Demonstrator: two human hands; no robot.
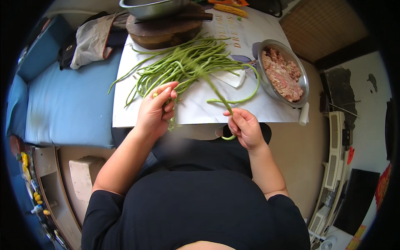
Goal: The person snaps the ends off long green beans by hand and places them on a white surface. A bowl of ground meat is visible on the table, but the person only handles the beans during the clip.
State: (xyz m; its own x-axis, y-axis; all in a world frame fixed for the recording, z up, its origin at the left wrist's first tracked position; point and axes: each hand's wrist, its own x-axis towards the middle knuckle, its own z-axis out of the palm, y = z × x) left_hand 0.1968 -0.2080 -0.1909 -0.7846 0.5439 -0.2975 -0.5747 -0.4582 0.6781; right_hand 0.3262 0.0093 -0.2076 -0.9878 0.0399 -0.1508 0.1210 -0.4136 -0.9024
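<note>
A heap of long green beans (179,66) lies spread over the white table (129,116) in front of me. My right hand (246,128) pinches one long bean (216,92) at the table's near edge. Part of that bean stretches up toward the heap, blurred, and its curled tip hangs below my fingers. To the left, my left hand (156,110) is closed, thumb against fingers, around a bit of green bean (172,121) that dangles under it. How much it holds is partly hidden by the fingers.
A metal bowl (306,81) of minced meat (281,75) stands at the table's right edge. Behind the heap, a metal basin (152,10) rests on a round wooden chopping board (162,35). A corn cob (230,10) lies at the far edge. Leftward is a blue sofa (71,104).
</note>
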